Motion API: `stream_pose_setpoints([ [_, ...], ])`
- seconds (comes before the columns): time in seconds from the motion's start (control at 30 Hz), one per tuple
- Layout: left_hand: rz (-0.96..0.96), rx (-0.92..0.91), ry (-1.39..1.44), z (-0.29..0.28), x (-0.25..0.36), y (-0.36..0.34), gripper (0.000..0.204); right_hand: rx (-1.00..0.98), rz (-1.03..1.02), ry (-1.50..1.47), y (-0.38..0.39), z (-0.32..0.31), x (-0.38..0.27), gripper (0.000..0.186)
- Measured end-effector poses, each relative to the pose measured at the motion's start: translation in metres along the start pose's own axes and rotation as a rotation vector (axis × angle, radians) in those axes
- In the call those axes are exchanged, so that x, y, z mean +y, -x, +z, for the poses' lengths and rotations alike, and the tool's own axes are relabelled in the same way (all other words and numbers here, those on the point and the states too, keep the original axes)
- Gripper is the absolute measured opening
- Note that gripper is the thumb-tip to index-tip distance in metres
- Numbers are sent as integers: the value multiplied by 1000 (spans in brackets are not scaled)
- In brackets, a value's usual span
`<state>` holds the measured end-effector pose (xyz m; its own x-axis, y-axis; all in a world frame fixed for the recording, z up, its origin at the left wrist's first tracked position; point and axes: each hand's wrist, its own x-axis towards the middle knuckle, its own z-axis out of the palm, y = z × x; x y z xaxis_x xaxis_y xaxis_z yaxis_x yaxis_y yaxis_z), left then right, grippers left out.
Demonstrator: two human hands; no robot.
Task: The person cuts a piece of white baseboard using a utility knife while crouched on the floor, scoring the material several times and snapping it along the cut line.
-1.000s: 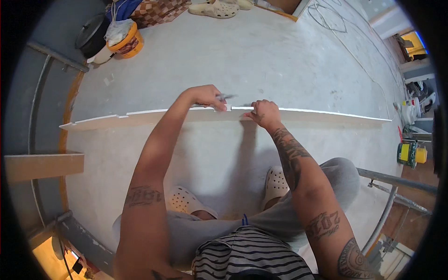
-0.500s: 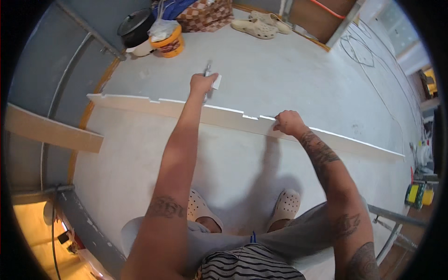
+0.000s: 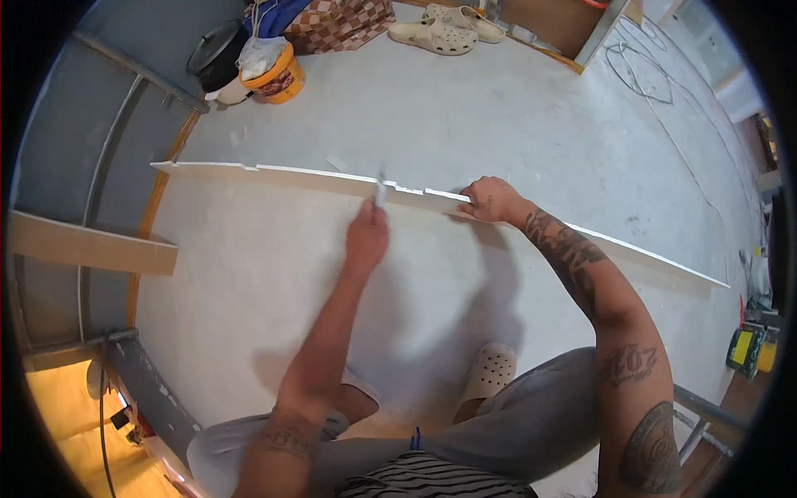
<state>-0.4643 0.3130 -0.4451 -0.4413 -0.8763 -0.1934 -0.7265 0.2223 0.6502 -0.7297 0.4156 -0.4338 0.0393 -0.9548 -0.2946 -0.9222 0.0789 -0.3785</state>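
- Head view: a long white board strip (image 3: pixel 290 175) runs from the upper left of the frame down to the right edge, lying on a large pale sheet (image 3: pixel 249 282) on the floor.
- Left hand (image 3: pixel 366 236), at centre frame, has its fingers clenched around a small knife-like tool (image 3: pixel 380 190) whose tip meets the strip's notched edge.
- Right hand (image 3: pixel 490 200), just right of centre, presses flat on the strip, fingers spread and gripping nothing.
- To work this edge well, I judge the pressing hand should keep clear of the blade, with light, steady strokes.
- An orange bucket (image 3: pixel 274 76) and pale clogs (image 3: pixel 432 37) sit along the top.
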Motion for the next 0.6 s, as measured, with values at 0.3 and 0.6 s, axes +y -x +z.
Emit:
stream_pose_setpoints([
  [0.3,58,108,34,52,10,55,49,-48,100,-204,29,4,28,37],
  [0.6,-130,-135,862,54,27,71,46,-54,64,-210,36,11,49,38],
])
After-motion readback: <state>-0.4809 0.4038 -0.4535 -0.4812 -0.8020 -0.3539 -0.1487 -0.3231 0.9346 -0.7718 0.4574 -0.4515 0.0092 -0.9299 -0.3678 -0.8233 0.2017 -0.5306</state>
